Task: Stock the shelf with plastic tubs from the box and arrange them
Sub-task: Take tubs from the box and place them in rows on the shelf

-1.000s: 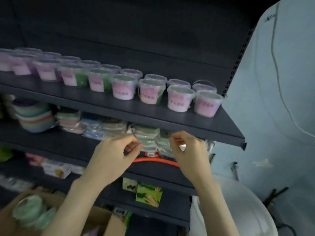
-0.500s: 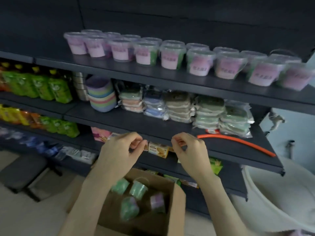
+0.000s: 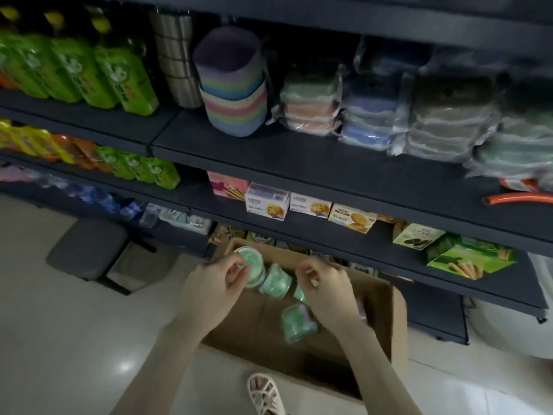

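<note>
Plastic tubs (image 3: 275, 283): head view; several green ones lie inside the cardboard box, most tipped on their sides.
Upright tub (image 3: 253, 260): at the box's back left corner, with its lid facing up.
Box (image 3: 386, 319): open, standing on the pale floor (image 3: 59, 339) just in front of the lowest shelf level.
Left grip (image 3: 209, 286): fingers curled, and the fingertips overlap the upright tub's rim. Whether it actually holds that tub cannot be told.
Right grip (image 3: 326, 290): fingers curled in toward the thumb with nothing seen in them, above the tipped tubs.
Shelf (image 3: 329, 163): dark boards. Stacked pastel bowls (image 3: 232, 85), wrapped container packs (image 3: 311, 106) and an orange hose (image 3: 520, 199) are on one board, and biscuit boxes (image 3: 267, 202) are on the board below.
Left bay: green pouches (image 3: 119, 73) in a row.
Beside the box: a grey stool (image 3: 86, 250) to its left and a sandalled foot (image 3: 266, 393) near its front edge.
</note>
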The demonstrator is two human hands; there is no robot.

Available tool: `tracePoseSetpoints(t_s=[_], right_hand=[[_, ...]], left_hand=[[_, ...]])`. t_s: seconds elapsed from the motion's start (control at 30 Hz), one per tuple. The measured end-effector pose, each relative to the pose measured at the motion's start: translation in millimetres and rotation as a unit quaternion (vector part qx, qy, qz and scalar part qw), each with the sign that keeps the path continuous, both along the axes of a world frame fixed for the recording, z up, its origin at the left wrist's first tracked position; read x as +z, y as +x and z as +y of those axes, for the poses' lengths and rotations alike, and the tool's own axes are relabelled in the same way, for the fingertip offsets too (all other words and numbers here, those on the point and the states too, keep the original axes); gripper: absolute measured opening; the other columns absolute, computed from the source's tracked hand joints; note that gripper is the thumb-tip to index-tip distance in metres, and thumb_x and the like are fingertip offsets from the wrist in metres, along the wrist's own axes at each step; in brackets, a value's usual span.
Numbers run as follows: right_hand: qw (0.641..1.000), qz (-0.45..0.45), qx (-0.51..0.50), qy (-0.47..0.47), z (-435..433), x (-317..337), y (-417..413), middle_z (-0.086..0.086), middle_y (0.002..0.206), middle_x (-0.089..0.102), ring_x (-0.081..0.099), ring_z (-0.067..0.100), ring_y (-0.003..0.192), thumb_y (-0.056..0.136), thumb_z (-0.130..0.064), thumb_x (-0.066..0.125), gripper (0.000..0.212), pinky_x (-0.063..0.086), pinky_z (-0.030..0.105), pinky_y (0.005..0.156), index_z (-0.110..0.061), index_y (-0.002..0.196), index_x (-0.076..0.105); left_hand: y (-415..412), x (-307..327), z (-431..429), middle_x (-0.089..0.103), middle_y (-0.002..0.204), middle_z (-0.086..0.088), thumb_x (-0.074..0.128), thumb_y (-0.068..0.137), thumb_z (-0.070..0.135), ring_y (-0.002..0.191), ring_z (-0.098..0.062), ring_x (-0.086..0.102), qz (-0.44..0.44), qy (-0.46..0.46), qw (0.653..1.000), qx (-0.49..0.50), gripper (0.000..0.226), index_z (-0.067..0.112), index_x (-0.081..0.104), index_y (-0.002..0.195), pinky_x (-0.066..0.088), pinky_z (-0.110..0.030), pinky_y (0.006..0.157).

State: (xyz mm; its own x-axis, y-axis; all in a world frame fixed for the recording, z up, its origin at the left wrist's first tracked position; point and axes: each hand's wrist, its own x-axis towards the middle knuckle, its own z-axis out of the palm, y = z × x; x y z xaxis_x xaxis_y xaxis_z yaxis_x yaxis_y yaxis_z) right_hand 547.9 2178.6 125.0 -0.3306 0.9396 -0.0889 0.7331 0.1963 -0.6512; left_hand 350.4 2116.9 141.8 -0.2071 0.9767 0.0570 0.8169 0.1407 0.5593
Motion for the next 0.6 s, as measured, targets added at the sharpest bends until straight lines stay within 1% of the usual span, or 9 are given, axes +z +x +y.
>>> tracePoseSetpoints(t_s=[0.07, 0.13, 0.23, 0.3, 0.33, 0.4, 0.47, 0.53, 0.6], right_hand=[[0.999, -0.002, -0.005, -0.033, 16, -37, -23, 0.002, 0.092, 0.071, 0.067, 0.018, 0.083, 0.092, -0.023, 0.056, 0.015, 0.054, 0.034, 0.072, -0.016, 0.099, 0.067], [0.997, 0.006, -0.02, -0.072, 28, -72, -41, 0.003, 0.095, 0.071, 0.066, 0.018, 0.088, 0.092, -0.022, 0.056, 0.015, 0.053, 0.034, 0.075, -0.015, 0.101, 0.067], [0.989, 0.014, -0.045, -0.141, 42, -126, -65, 0.004, 0.099, 0.07, 0.065, 0.02, 0.092, 0.092, -0.023, 0.056, 0.018, 0.053, 0.039, 0.08, -0.016, 0.106, 0.064], [0.984, 0.012, -0.058, -0.171, 50, -158, -79, 0.003, 0.103, 0.069, 0.064, 0.02, 0.095, 0.093, -0.025, 0.054, 0.019, 0.052, 0.041, 0.082, -0.017, 0.109, 0.062], [0.981, 0.01, -0.063, -0.181, 53, -176, -88, 0.002, 0.104, 0.068, 0.064, 0.019, 0.096, 0.094, -0.024, 0.054, 0.019, 0.052, 0.039, 0.083, -0.018, 0.11, 0.062], [0.975, 0.007, -0.081, -0.209, 58, -212, -104, 0.002, 0.109, 0.067, 0.064, 0.019, 0.099, 0.094, -0.024, 0.054, 0.021, 0.052, 0.035, 0.082, -0.019, 0.113, 0.061], [0.964, 0.015, -0.11, -0.242, 62, -246, -119, 0.003, 0.116, 0.065, 0.062, 0.019, 0.104, 0.094, -0.025, 0.054, 0.028, 0.05, 0.031, 0.082, -0.017, 0.12, 0.057], [0.953, 0.034, -0.143, -0.264, 64, -276, -133, 0.004, 0.121, 0.062, 0.06, 0.02, 0.109, 0.094, -0.029, 0.054, 0.037, 0.051, 0.032, 0.084, -0.015, 0.128, 0.051], [0.94, 0.065, -0.183, -0.28, 68, -300, -145, 0.001, 0.115, 0.059, 0.059, 0.02, 0.108, 0.093, -0.032, 0.056, 0.043, 0.052, 0.037, 0.085, -0.013, 0.131, 0.046]], left_hand=[[-18, -41, 13, 0.068, 0.077, 0.012, 0.064, 0.086, 0.034, 0.063, 0.005, 0.056, -0.019, -0.045, 0.999, 0.017, 0.016, 0.021, 0.067, 0.094, 0.039, -0.004, 0.05], [-33, -82, 24, 0.069, 0.081, 0.011, 0.065, 0.085, 0.03, 0.068, 0.007, 0.058, -0.061, -0.092, 0.993, 0.029, 0.014, 0.02, 0.066, 0.094, 0.041, -0.002, 0.057], [-50, -142, 39, 0.068, 0.082, 0.011, 0.067, 0.083, 0.025, 0.073, 0.005, 0.061, -0.126, -0.131, 0.982, 0.058, 0.012, 0.017, 0.066, 0.092, 0.044, -0.004, 0.063], [-59, -176, 45, 0.063, 0.079, 0.015, 0.067, 0.084, 0.023, 0.074, 0.003, 0.061, -0.14, -0.162, 0.975, 0.065, 0.009, 0.019, 0.063, 0.091, 0.045, -0.007, 0.065], [-64, -195, 48, 0.061, 0.079, 0.016, 0.066, 0.084, 0.023, 0.075, 0.0, 0.061, -0.142, -0.183, 0.971, 0.06, 0.009, 0.021, 0.061, 0.091, 0.048, -0.012, 0.067], [-74, -233, 55, 0.062, 0.085, 0.012, 0.065, 0.085, 0.024, 0.078, -0.003, 0.061, -0.15, -0.217, 0.963, 0.05, 0.015, 0.017, 0.061, 0.099, 0.052, -0.02, 0.074], [-80, -267, 61, 0.066, 0.098, 0.004, 0.062, 0.087, 0.026, 0.086, -0.008, 0.063, -0.153, -0.235, 0.958, 0.057, 0.029, 0.012, 0.057, 0.113, 0.05, -0.02, 0.076], [-82, -295, 69, 0.065, 0.111, -0.002, 0.057, 0.09, 0.027, 0.093, -0.011, 0.062, -0.174, -0.251, 0.949, 0.073, 0.04, 0.007, 0.048, 0.124, 0.047, -0.02, 0.075], [-81, -318, 78, 0.06, 0.121, -0.004, 0.054, 0.093, 0.027, 0.098, -0.011, 0.059, -0.22, -0.266, 0.933, 0.104, 0.051, 0.005, 0.036, 0.134, 0.045, -0.022, 0.079]])
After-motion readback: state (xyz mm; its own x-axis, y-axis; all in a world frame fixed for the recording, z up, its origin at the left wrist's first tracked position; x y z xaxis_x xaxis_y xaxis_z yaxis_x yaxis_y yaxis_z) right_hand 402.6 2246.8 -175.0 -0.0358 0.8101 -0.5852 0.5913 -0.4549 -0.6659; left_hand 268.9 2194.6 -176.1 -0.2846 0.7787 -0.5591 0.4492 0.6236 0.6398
